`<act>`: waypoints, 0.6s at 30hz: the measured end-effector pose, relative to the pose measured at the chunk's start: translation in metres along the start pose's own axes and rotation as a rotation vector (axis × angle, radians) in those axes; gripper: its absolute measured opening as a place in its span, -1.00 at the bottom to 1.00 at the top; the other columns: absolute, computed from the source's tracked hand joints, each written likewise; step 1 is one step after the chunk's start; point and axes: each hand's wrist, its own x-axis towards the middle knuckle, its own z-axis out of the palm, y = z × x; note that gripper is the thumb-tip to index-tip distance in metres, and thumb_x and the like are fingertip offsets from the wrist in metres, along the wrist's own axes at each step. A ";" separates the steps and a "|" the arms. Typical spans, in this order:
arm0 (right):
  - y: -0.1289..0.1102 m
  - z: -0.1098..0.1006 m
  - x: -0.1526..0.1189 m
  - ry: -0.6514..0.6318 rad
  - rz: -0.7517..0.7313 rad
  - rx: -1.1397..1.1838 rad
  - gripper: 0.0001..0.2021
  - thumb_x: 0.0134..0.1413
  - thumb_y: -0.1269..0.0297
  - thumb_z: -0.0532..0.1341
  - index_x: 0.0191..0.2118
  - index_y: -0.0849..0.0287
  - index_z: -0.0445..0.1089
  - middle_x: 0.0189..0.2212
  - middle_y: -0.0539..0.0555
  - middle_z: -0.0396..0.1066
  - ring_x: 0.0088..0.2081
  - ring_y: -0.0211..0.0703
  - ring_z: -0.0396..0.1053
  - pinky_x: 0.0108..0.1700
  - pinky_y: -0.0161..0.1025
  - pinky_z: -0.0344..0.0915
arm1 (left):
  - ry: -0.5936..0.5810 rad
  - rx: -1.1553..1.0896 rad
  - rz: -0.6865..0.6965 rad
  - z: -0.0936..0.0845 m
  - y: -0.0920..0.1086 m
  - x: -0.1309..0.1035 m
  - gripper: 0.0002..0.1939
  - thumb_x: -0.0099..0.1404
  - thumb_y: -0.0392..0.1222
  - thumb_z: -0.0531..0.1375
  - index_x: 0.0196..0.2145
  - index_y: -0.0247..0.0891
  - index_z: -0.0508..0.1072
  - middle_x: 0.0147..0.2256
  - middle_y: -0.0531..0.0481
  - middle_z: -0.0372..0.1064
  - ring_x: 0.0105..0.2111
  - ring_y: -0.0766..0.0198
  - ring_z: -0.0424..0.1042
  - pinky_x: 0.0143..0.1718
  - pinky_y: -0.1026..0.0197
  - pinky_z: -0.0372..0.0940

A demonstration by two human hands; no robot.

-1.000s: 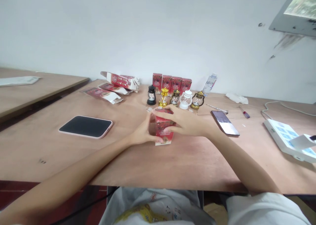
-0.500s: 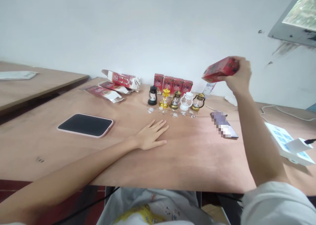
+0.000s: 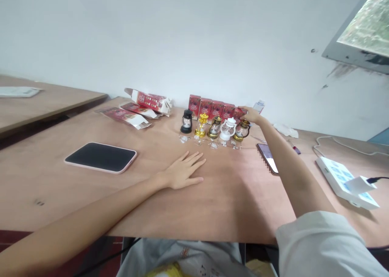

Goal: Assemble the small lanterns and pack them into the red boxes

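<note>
My left hand [image 3: 184,171] lies flat on the wooden table [image 3: 194,212], fingers spread, holding nothing. At the back, my right hand [image 3: 251,115] grips a red box [image 3: 239,113] at the right end of a row of matching red boxes [image 3: 205,106]. In front of the row stand small lanterns: a black one [image 3: 186,122], a gold one [image 3: 201,125], a dark bronze one [image 3: 214,127], a white one [image 3: 227,129] and a bronze one [image 3: 242,131]. Clear packets with small white pieces [image 3: 214,144] lie before them.
A phone with a pink case [image 3: 101,157] lies to the left. Opened red cartons [image 3: 148,101] are piled at the back left. Partly behind my right arm lies another phone [image 3: 267,157]. A white power strip [image 3: 346,183] with a plug sits at the right.
My right hand has come down and left with the red box, from the air to the end of the row. The left hand has stayed flat on the table.
</note>
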 end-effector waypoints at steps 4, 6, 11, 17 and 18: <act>0.007 -0.005 -0.003 -0.009 0.004 -0.071 -0.31 -0.16 0.45 0.26 0.20 0.26 0.19 0.16 0.24 0.25 0.19 0.17 0.18 0.20 0.05 0.14 | 0.008 -0.010 0.006 0.001 -0.001 0.000 -0.23 0.34 0.29 -0.18 0.32 -0.25 -0.14 0.35 -0.16 -0.35 0.35 0.07 -0.32 0.32 -0.12 -0.37; 0.008 -0.010 -0.004 -0.009 0.007 -0.107 -0.26 -0.14 0.39 0.27 0.24 0.25 0.11 0.20 0.27 0.19 0.22 0.22 0.12 0.22 0.13 0.09 | 0.021 -0.015 0.009 0.001 -0.001 0.000 -0.23 0.34 0.29 -0.18 0.32 -0.25 -0.12 0.34 -0.17 -0.33 0.35 0.08 -0.31 0.32 -0.12 -0.37; 0.000 -0.010 0.003 -0.083 0.039 -0.175 -0.18 -0.20 0.37 0.35 0.25 0.29 0.06 0.19 0.32 0.17 0.21 0.21 0.13 0.22 0.04 0.11 | 0.037 -0.027 0.009 0.001 -0.002 0.000 -0.25 0.34 0.29 -0.15 0.31 -0.24 -0.08 0.34 -0.17 -0.30 0.35 0.07 -0.28 0.32 -0.11 -0.36; -0.012 0.002 0.015 -0.127 0.173 -0.231 -0.21 -0.33 0.39 0.41 0.14 0.35 0.18 0.15 0.43 0.12 0.09 0.28 0.27 0.14 0.03 0.21 | 0.054 -0.088 0.006 0.005 -0.004 0.001 -0.25 0.33 0.26 -0.08 0.30 -0.24 -0.05 0.34 -0.18 -0.27 0.35 0.05 -0.26 0.32 -0.13 -0.34; -0.014 0.004 0.015 -0.123 0.189 -0.234 -0.22 -0.33 0.38 0.42 0.12 0.35 0.20 0.15 0.43 0.10 0.08 0.28 0.28 0.13 0.03 0.22 | 0.065 -0.112 0.009 0.007 -0.005 0.001 -0.27 0.33 0.25 -0.05 0.30 -0.23 -0.02 0.34 -0.17 -0.25 0.34 0.05 -0.24 0.32 -0.14 -0.34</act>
